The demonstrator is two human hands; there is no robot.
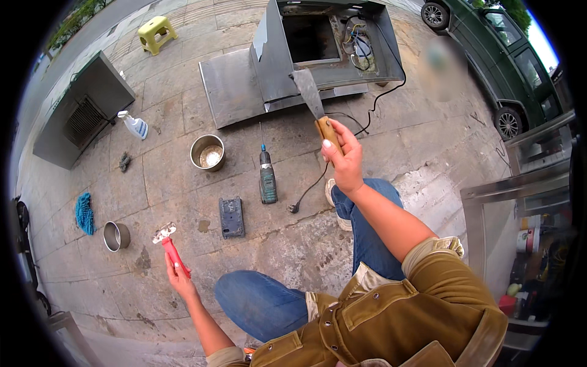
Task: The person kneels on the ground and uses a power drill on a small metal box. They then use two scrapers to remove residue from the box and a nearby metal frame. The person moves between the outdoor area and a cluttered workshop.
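The wide steel-bladed putty knife with a wooden handle is being raised by the right hand, clenched round the handle; it looks stiff, light and best gripped there. The left hand is clasping a red-handled scraper over the stone paving, near a grey cordless drill.

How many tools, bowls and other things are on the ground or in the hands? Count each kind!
Scrapers in hands: 2, wooden-handled scraper in the right hand, red-handled scraper in the left hand
Metal bowls: 2
Power drill: 1
Spray bottle: 1
Blue cloth: 1
Yellow stool: 1
Total: 8
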